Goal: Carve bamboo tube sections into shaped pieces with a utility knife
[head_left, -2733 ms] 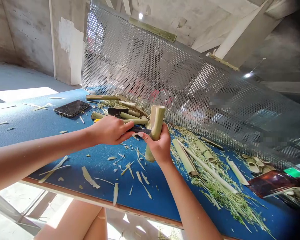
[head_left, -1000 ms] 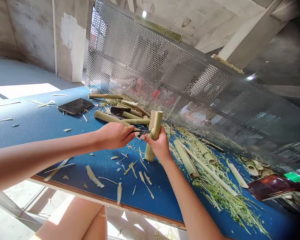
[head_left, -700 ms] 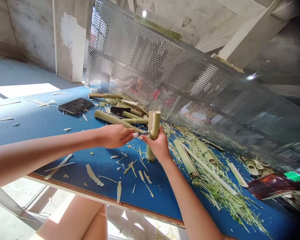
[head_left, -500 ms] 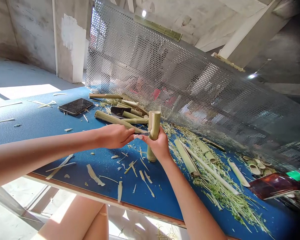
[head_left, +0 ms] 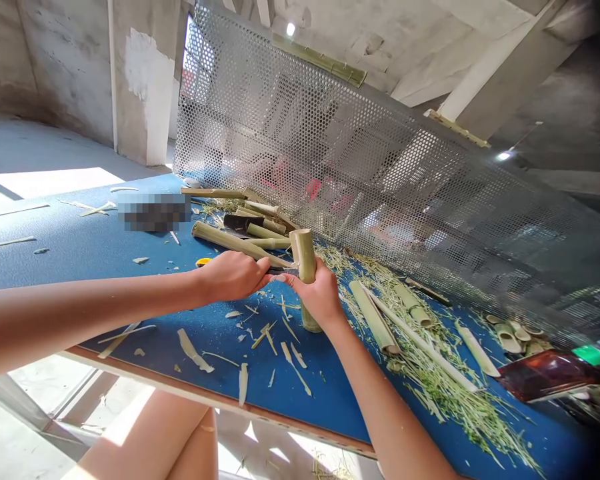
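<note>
My right hand (head_left: 320,295) is wrapped round a short green bamboo tube (head_left: 306,257) that stands nearly upright with its lower end on the blue table (head_left: 70,250). My left hand (head_left: 233,275) is closed on a small knife (head_left: 280,271), whose dark blade lies against the side of the tube just above my right thumb. Thin pale shavings (head_left: 267,337) lie scattered on the table below both hands.
More bamboo tubes (head_left: 240,237) are heaped behind my hands against a perforated metal screen (head_left: 360,160). Split bamboo pieces (head_left: 375,320) and green fibres (head_left: 445,387) lie to the right, beside a reddish-brown tray (head_left: 545,373). A blurred flat object (head_left: 153,212) lies at the far left.
The tube's top has swung left, so it now leans the other way and sits a little lower. My left hand has kept the knife at its side throughout.
</note>
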A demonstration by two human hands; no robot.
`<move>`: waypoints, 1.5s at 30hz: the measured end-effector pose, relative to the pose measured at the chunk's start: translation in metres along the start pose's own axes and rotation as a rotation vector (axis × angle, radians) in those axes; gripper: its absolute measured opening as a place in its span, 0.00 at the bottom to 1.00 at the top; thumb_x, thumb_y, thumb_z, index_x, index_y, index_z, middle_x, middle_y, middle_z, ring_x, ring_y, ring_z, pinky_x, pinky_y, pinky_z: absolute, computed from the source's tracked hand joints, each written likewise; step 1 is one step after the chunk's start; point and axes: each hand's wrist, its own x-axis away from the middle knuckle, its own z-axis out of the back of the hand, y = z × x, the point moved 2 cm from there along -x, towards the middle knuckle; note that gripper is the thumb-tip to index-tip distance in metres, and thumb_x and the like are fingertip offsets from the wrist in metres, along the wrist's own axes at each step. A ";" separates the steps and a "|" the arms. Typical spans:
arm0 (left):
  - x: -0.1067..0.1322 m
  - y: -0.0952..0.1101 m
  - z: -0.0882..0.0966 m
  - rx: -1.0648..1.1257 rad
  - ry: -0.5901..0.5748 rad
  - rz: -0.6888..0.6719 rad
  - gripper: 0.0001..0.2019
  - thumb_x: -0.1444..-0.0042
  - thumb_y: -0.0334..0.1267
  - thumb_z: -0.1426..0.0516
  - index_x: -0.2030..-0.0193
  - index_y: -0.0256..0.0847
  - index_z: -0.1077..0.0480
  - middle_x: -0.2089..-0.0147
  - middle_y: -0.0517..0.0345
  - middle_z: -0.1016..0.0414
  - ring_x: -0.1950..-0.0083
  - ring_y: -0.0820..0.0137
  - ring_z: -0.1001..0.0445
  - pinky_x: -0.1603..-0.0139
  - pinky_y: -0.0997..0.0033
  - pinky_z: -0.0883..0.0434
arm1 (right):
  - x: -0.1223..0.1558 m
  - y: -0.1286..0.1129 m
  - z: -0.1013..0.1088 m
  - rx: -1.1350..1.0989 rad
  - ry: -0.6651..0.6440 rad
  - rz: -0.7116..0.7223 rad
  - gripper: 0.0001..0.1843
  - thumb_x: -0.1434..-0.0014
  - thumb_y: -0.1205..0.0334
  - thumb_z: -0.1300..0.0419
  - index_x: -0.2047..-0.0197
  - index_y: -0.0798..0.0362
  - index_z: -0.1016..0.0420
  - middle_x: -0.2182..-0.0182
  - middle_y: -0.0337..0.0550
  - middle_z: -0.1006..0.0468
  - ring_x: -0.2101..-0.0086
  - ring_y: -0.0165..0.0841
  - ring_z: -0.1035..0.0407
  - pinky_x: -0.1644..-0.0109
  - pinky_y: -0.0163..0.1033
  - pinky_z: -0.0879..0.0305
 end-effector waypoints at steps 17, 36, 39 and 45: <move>-0.023 -0.023 0.012 0.060 0.033 0.283 0.23 0.35 0.48 0.61 0.56 0.30 0.36 0.69 0.45 0.29 0.68 0.63 0.30 0.71 0.72 0.45 | -0.008 0.007 -0.005 -0.162 -0.122 -0.289 0.23 0.59 0.40 0.36 0.74 0.51 0.36 0.86 0.35 0.32 0.84 0.33 0.35 0.80 0.38 0.38; 0.002 -0.028 0.015 0.661 0.122 0.272 0.16 0.44 0.43 0.49 0.52 0.37 0.37 0.76 0.64 0.37 0.78 0.76 0.42 0.77 0.76 0.49 | -0.002 0.004 -0.004 -0.619 -0.370 -0.414 0.32 0.66 0.55 0.28 0.60 0.49 0.39 0.80 0.29 0.32 0.82 0.27 0.37 0.77 0.36 0.37; -0.004 -0.021 0.019 0.861 0.249 0.182 0.13 0.47 0.42 0.46 0.57 0.37 0.35 0.75 0.65 0.37 0.76 0.78 0.42 0.74 0.79 0.45 | 0.003 -0.001 -0.007 -0.717 -0.461 -0.429 0.32 0.65 0.55 0.28 0.59 0.49 0.38 0.79 0.29 0.32 0.81 0.26 0.37 0.78 0.35 0.37; -0.020 -0.007 0.016 0.772 0.209 0.191 0.08 0.50 0.38 0.45 0.65 0.35 0.32 0.78 0.64 0.39 0.77 0.78 0.45 0.77 0.76 0.49 | 0.009 -0.011 -0.011 -0.736 -0.531 -0.396 0.31 0.65 0.58 0.28 0.61 0.48 0.40 0.81 0.26 0.33 0.83 0.26 0.38 0.80 0.33 0.39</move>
